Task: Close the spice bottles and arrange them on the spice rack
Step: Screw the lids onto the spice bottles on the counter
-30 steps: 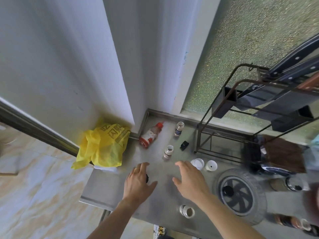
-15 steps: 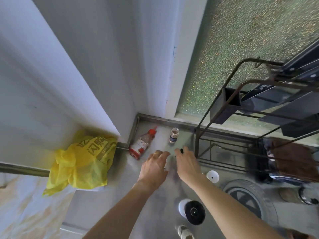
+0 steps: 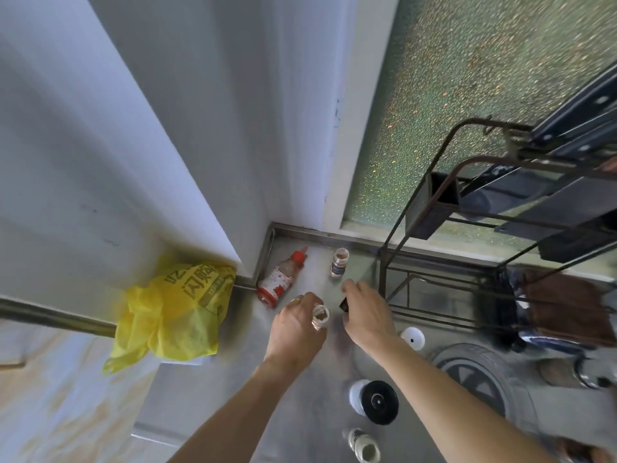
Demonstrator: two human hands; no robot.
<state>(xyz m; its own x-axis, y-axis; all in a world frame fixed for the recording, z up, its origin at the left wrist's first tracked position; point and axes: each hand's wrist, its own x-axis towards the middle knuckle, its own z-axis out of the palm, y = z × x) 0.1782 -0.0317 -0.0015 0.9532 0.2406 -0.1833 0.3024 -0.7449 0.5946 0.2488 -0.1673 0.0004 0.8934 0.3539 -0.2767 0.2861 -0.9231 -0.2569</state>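
My left hand (image 3: 295,329) grips a small open glass spice jar (image 3: 320,316) with brown powder, lifted off the steel counter (image 3: 300,412). My right hand (image 3: 367,314) is just to its right and pinches a small black cap (image 3: 344,305). Another open spice jar (image 3: 340,263) stands near the back wall. A red-capped sauce bottle (image 3: 280,279) lies on its side to the left. A white jar with a black lid (image 3: 375,401) and an open jar (image 3: 364,447) stand near me. The dark wire spice rack (image 3: 434,285) stands at the right.
A yellow plastic bag (image 3: 173,312) hangs over the counter's left edge. A white cap (image 3: 413,338) lies by the rack's front. A round drain cover (image 3: 480,382) is at the right. A brown cloth (image 3: 564,305) sits behind the rack.
Both hands reached forward from the counter's front. My left hand took the small spice jar and my right hand picked up the black cap.
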